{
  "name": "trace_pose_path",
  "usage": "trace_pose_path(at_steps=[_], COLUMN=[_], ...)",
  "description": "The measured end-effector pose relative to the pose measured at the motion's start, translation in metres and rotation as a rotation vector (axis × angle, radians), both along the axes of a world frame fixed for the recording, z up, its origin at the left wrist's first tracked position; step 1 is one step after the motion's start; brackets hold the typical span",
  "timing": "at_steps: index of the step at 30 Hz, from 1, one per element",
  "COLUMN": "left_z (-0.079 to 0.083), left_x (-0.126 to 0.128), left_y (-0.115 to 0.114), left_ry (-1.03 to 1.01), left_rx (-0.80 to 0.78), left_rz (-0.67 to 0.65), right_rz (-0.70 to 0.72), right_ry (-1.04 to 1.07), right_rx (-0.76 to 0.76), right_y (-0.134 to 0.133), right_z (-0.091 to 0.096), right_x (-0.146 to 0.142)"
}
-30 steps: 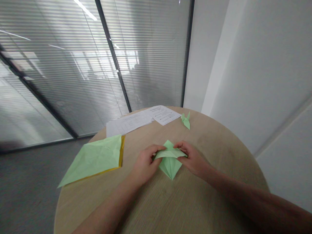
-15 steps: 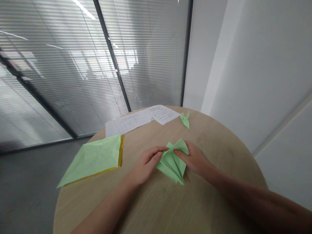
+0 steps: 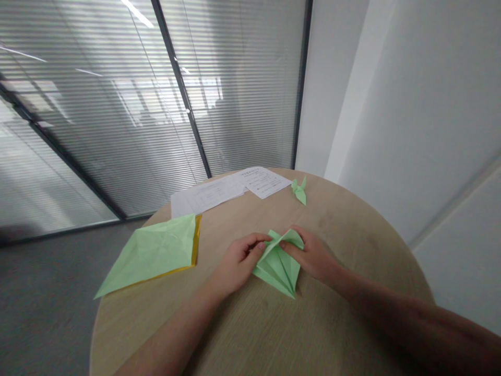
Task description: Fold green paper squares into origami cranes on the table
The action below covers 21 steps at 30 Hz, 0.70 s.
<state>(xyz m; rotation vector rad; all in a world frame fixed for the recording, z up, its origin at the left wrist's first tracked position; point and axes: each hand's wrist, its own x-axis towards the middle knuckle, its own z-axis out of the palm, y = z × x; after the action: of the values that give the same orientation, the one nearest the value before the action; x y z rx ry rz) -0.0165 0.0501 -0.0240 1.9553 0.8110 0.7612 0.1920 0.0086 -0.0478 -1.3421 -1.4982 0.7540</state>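
A piece of green origami paper [image 3: 279, 269], creased and partly folded, is between my hands over the middle of the table. Its lower corner points toward me, and its upper flap curls up. My left hand [image 3: 240, 261] pinches its left edge between thumb and forefinger. On the other side my right hand [image 3: 309, 252] grips the raised flap, the thumb pressed on the inner side and the fingers partly hidden behind the paper. Farther back on the table lies a small folded green paper crane [image 3: 300, 192].
The round wooden table [image 3: 250, 334] stands by a glass partition with blinds [image 3: 250, 104] and a white wall [image 3: 422, 104]. At the left, a creased green sheet [image 3: 156, 253] lies on a yellow one [image 3: 196, 240], overhanging the table edge. Printed white sheets [image 3: 211, 196] lie at the back.
The raised flap of the green paper has come down slightly, and its lower part looks flatter with a sharper corner. Both hands keep their hold. The view has shifted a little.
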Motion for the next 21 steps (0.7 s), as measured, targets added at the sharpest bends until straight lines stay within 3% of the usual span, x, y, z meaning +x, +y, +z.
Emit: trace_pose_path(at_steps=[7, 12, 21], left_z=[0.0061, -0.0012, 0.0024], left_x=[-0.0046, -0.0007, -0.0025], left_y=[-0.0038, -0.0011, -0.0035], left_ry=[-0.154, -0.154, -0.187], left_rx=[-0.192, -0.229, -0.259], left_rz=[-0.128, -0.094, -0.139], right_rz=[-0.036, -0.04, -0.055], right_ry=[0.14, 0.092, 0.115], right_rx=[-0.04, -0.056, -0.051], right_y=[0.0045, 0.0028, 0.002], right_z=[-0.0018, -0.001, -0.0004], right_x=[0.0033, 0.0028, 0.0011])
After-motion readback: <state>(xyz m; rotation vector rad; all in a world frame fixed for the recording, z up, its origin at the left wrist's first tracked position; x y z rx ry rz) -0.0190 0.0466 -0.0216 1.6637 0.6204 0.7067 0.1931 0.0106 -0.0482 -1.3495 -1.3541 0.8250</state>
